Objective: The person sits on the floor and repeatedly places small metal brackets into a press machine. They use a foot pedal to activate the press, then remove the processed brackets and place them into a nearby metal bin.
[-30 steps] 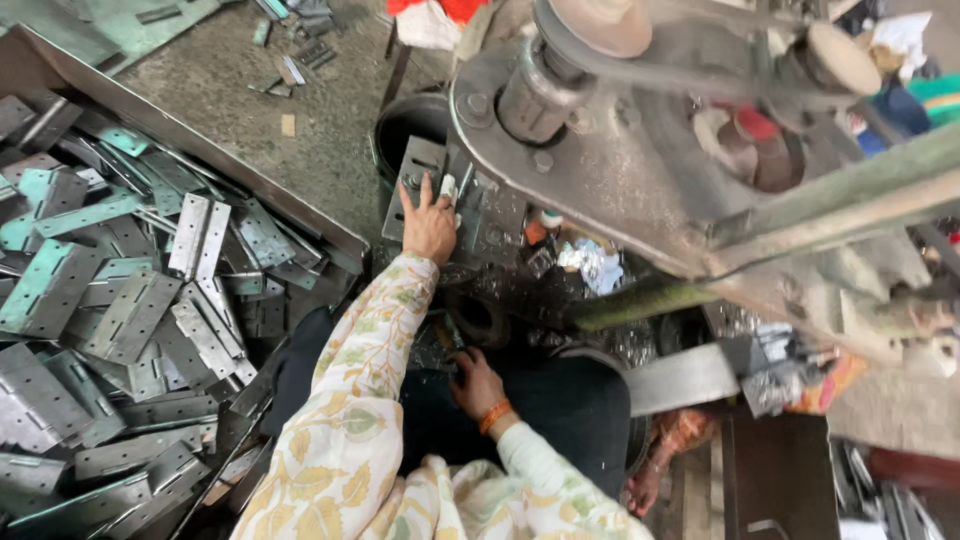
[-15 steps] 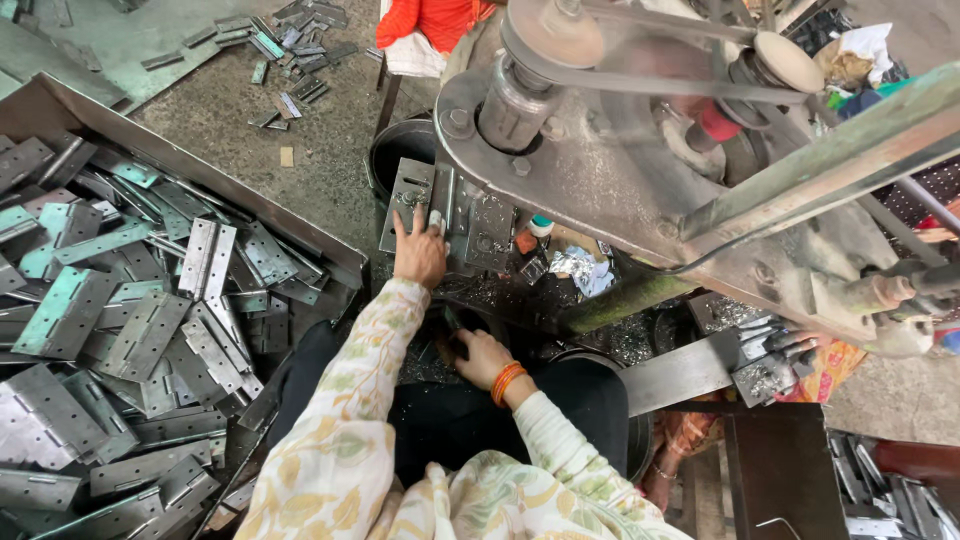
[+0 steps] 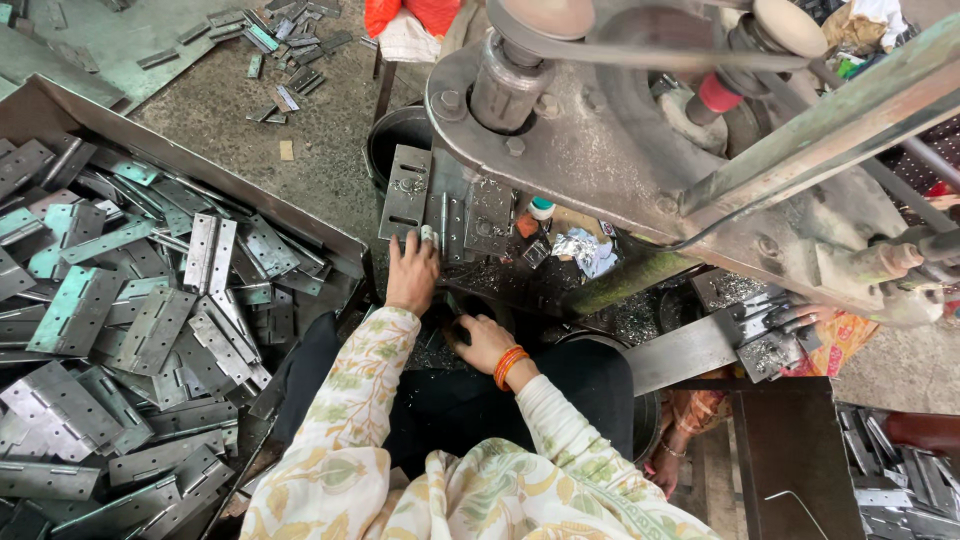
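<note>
My left hand (image 3: 412,272) reaches forward in a floral sleeve, and its fingers rest on the near edge of the grey metal plates (image 3: 405,190) on the press bed. One fingertip is wrapped in white. My right hand (image 3: 482,340), with orange bangles at the wrist, is curled just below the bed, closed around a small thin metal piece (image 3: 452,302). The big grey press machine (image 3: 620,130) with its wheel and belt looms over the bed.
A large tray (image 3: 300,228) heaped with several grey and greenish hinges fills the left. A black bucket (image 3: 395,135) stands behind the bed. Loose metal pieces (image 3: 285,40) litter the floor. A crumpled foil scrap (image 3: 580,248) lies by the bed. More hinges (image 3: 900,470) lie at the lower right.
My right hand has risen from my lap toward the press bed and closed. My left hand stays on the plates, its fingers drawn closer together.
</note>
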